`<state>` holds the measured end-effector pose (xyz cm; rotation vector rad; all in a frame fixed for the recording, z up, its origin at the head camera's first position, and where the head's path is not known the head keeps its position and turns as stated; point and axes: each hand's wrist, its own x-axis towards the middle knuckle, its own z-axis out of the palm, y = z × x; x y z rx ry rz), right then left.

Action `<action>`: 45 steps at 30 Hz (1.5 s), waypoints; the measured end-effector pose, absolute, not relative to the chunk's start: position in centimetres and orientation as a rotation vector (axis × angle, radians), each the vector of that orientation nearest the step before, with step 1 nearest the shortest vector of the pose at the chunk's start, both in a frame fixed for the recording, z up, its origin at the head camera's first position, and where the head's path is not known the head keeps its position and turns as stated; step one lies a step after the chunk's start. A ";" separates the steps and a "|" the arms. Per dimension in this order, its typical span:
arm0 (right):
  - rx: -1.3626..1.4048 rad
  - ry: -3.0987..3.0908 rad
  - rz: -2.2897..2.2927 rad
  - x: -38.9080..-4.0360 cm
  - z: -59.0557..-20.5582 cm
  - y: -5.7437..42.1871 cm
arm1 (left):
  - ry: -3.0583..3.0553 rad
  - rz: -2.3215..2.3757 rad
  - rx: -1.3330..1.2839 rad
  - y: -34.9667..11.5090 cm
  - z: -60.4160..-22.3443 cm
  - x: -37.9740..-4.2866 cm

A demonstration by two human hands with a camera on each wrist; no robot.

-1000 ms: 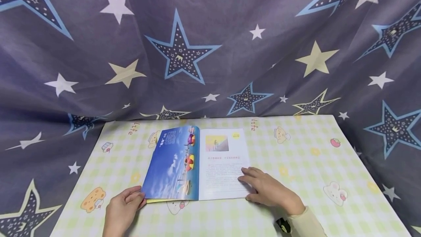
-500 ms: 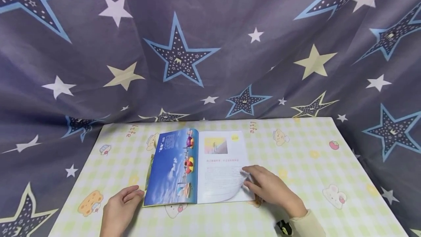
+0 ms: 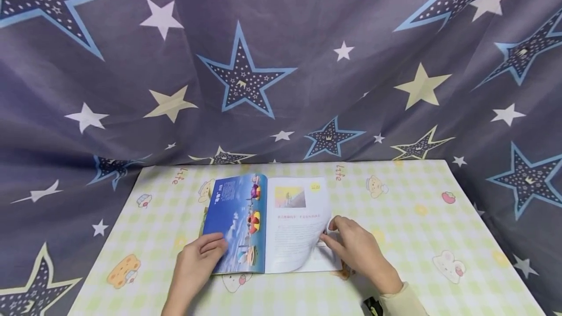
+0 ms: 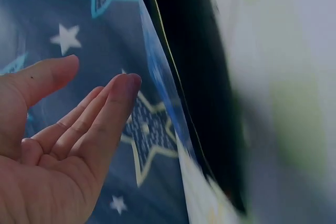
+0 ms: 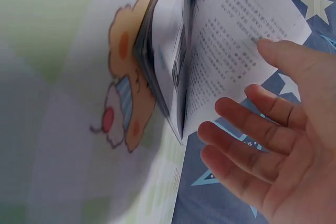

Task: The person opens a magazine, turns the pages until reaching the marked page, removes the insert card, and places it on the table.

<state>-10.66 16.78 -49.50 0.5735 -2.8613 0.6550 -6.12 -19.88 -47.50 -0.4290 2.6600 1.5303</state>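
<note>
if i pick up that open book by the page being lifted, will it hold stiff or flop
Probably flop: the lifted page already curls under the right hand, so it looks thin and bendy. The book seems slim and soft-covered, likely light, and may sag. On the smooth checked table cover it could slide when pushed.

The book's (image 3: 268,223) print is too small to read; table (image 4: 283,103) blurred.
</note>
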 end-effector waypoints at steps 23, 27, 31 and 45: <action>0.788 -2.668 0.805 -10.4 -49.2 15.3 | 2.401 1.807 0.146 -10.8 -47.7 -9.2; 0.852 -2.665 0.871 -10.4 -49.1 14.9 | 2.318 1.884 0.222 -9.6 -47.8 -9.3; 0.914 -2.687 0.930 -10.5 -48.8 14.3 | 2.250 1.951 0.264 -8.8 -48.1 -9.5; 0.956 -2.740 0.967 -10.1 -48.6 13.9 | 2.411 1.815 0.251 -8.8 -48.6 -9.4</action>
